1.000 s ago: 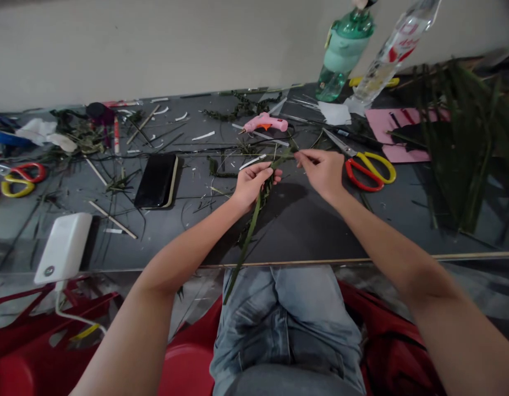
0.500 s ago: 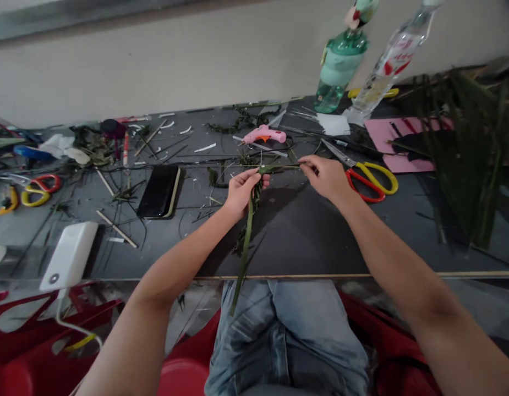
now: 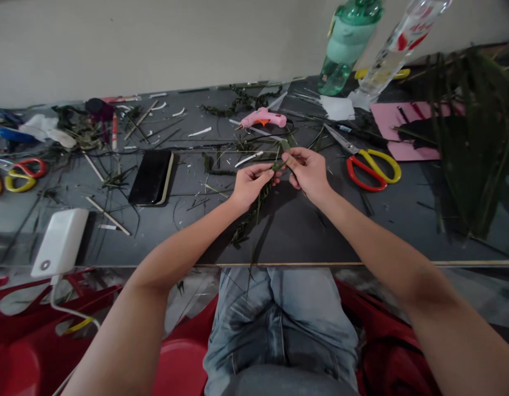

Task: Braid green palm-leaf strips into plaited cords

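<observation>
Over the middle of the dark table, my left hand (image 3: pixel 256 186) is closed on a braided length of green palm leaf (image 3: pixel 263 199), which hangs down below the fingers towards the table's front edge. Close against it on the right, my right hand (image 3: pixel 307 169) pinches a green leaf strip (image 3: pixel 284 147) between thumb and fingers. Part of that strip sticks up above the fingertips, and the rest is hidden by the hand. The two hands nearly touch. Just behind them lies a pink glue gun (image 3: pixel 263 119) with an orange trigger.
Scissors with red and yellow handles (image 3: pixel 373 169) lie to the right, beside large palm leaves (image 3: pixel 477 148). A green bottle (image 3: pixel 347 47) and a clear bottle (image 3: pixel 397 49) stand behind. Leftward are a phone (image 3: pixel 151 177), a white power bank (image 3: pixel 61 242) and more scissors (image 3: pixel 25 175).
My right hand has come left, up against my left hand. The long strip that hung below my left hand no longer hangs there, and a strip now stands above the right fingertips.
</observation>
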The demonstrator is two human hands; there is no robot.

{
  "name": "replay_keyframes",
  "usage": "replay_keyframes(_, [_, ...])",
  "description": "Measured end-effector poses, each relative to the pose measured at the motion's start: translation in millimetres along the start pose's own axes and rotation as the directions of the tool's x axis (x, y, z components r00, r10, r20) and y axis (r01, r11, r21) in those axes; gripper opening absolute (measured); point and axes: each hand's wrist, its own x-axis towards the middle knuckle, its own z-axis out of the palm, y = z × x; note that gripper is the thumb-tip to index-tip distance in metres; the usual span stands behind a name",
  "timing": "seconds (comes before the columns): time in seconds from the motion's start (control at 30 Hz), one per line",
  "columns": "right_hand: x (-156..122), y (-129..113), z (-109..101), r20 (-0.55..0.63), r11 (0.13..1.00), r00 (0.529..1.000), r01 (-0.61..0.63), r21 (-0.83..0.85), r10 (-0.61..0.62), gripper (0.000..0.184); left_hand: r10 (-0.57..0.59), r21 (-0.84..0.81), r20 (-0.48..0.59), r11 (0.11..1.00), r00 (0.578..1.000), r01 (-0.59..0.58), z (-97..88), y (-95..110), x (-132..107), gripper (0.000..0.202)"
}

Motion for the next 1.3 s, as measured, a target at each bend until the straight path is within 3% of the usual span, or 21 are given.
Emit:
replay_keyframes(0.1, [-5.6, 1.0, 5.4, 0.002, 0.992, 0.995, 0.104, -0.067, -0.104, 0.042, 0.062, 0.02, -0.01, 0.998, 0.998, -0.062, -2.1, -7.4, 2.6, 0.012])
replay_keyframes(0.2, [-7.3, 4.5, 8.2, -0.041, 0.993, 0.995, 0.091, -0.076, -0.094, 0.032, 0.095, 0.04, -0.04, 0.995, 0.995, -0.093, -4.0, -12.4, 4.6, 0.013])
replay_keyframes(0.37, [-3.6, 12.4, 5.3, -0.109, 0.994, 0.99, 0.094, 0.048, -0.088, 0.041, 0.11, 0.076, -0.063, 0.992, 0.992, -0.105, -4.0, -11.3, 4.4, 0.013])
replay_keyframes(0.47, [-5.6, 12.3, 5.1, -0.059, 0.994, 0.993, 0.106, -0.006, -0.106, 0.043, 0.129, 0.116, -0.062, 0.986, 0.99, -0.122, -2.6, -8.3, 3.1, 0.013])
replay_keyframes(0.67, [-14.4, 6.7, 8.9, 0.022, 0.97, 0.983, 0.183, -0.161, -0.182, 0.025, 0.181, 0.189, -0.108, 0.969, 0.978, -0.158, -2.8, -7.9, 3.8, 0.011])
replay_keyframes(0.8, [-15.8, 4.8, 6.0, 0.044, 0.87, 0.936, 0.341, -0.355, -0.349, 0.032, 0.221, 0.243, -0.118, 0.952, 0.968, -0.187, -2.9, -8.8, 2.3, 0.008])
replay_keyframes(0.87, [-15.7, 3.7, 4.3, 0.029, 0.832, 0.925, 0.354, -0.428, -0.379, 0.043, 0.256, 0.281, -0.086, 0.933, 0.963, -0.223, -2.0, -8.0, -1.0, 0.009])
replay_keyframes(0.97, [-16.4, 0.3, 3.2, -0.001, 0.845, 0.951, 0.273, -0.46, -0.308, 0.059, 0.299, 0.361, -0.013, 0.892, 0.954, -0.274, -0.4, -5.2, -8.8, 0.015])
replay_keyframes(1.07, [-17.1, -4.6, 2.6, -0.015, 0.859, 0.975, 0.188, -0.476, -0.222, 0.062, 0.331, 0.463, 0.041, 0.83, 0.943, -0.312, -0.1, -0.7, -16.4, 0.018])
replay_keyframes(1.2, [-15.8, -7.5, -0.3, 0.011, 0.824, 0.976, 0.19, -0.533, -0.217, 0.066, 0.367, 0.544, 0.097, 0.759, 0.925, -0.358, -1.9, 4.2, -20.0, 0.02])
replay_keyframes(1.3, [-16.1, -7.7, -4.1, 0.072, 0.811, 0.974, 0.22, -0.541, -0.216, 0.067, 0.367, 0.533, 0.092, 0.767, 0.925, -0.358, -4.5, 4.7, -17.1, 0.02])
